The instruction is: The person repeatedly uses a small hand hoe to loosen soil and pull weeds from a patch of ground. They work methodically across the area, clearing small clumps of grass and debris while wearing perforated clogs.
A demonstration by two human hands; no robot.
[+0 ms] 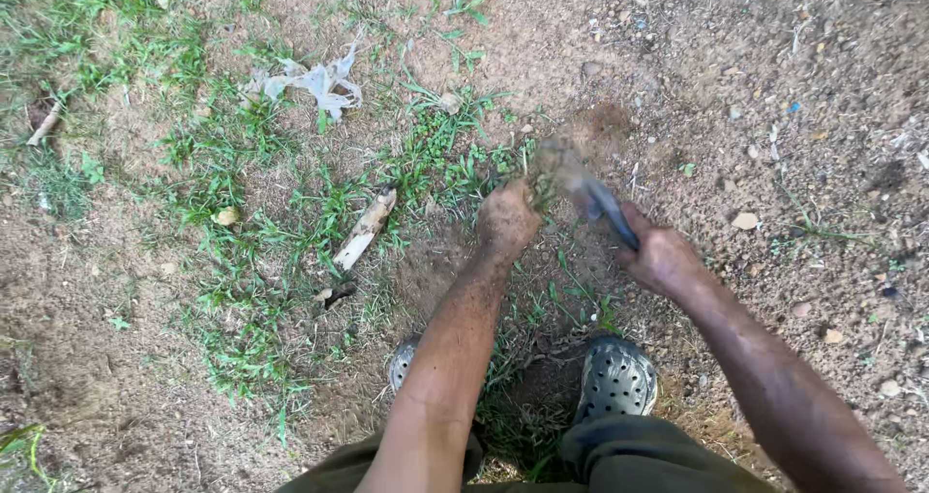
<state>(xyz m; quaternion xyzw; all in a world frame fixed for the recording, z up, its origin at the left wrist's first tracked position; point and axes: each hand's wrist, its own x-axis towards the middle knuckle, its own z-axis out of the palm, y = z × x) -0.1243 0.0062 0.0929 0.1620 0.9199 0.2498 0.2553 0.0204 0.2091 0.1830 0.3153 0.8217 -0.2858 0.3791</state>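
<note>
Bare soil: left hand [507,217] grips grass tuft [538,185], right hand [660,258] holds tool [592,195].

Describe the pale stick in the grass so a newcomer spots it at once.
Start at the grass patch left of the left hand. The stick lies there slanting, pale and chunky. The only other whitish thing nearby, the rag further up, is crumpled, not straight.

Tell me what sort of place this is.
Probably a yard or garden plot outdoors: bare sandy soil with pebbles, patchy grass and a scrap of white litter. The left hand grips a grass tuft; the right hand holds a blurred tool.
</note>
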